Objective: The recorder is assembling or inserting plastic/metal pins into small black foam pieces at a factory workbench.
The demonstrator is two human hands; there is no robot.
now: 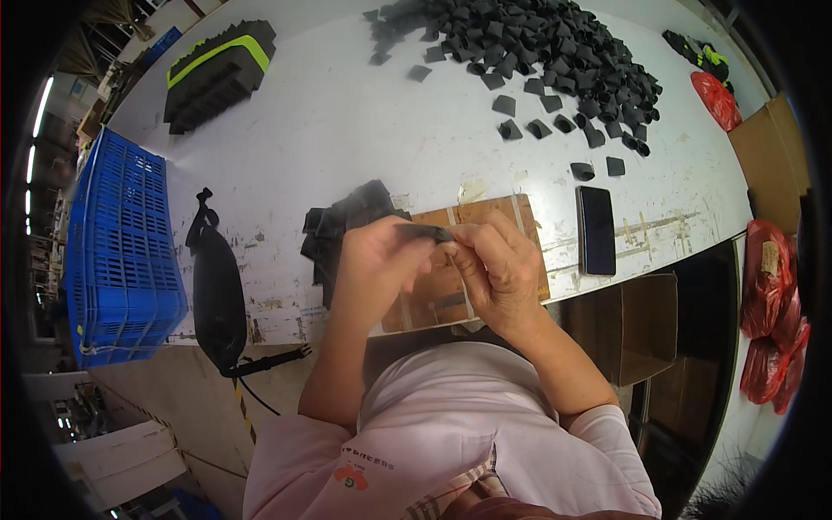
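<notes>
Between my two hands is a small black piece of rubber or fabric, which looks like the short black sleeves heaped on the table; its exact kind is hard to make out. My left hand pinches its left end. With thumb and forefinger, my right hand grips the other end. Both hands are just above a brown wooden board at the table's near edge. A stack of flat black pieces lies just beyond my left hand and is partly hidden by it.
A large heap of short black sleeves spreads across the far table. A phone lies right of the board. At left are a blue crate, a black pouch with a strap and a black bundle with a yellow band. Red bags hang at right.
</notes>
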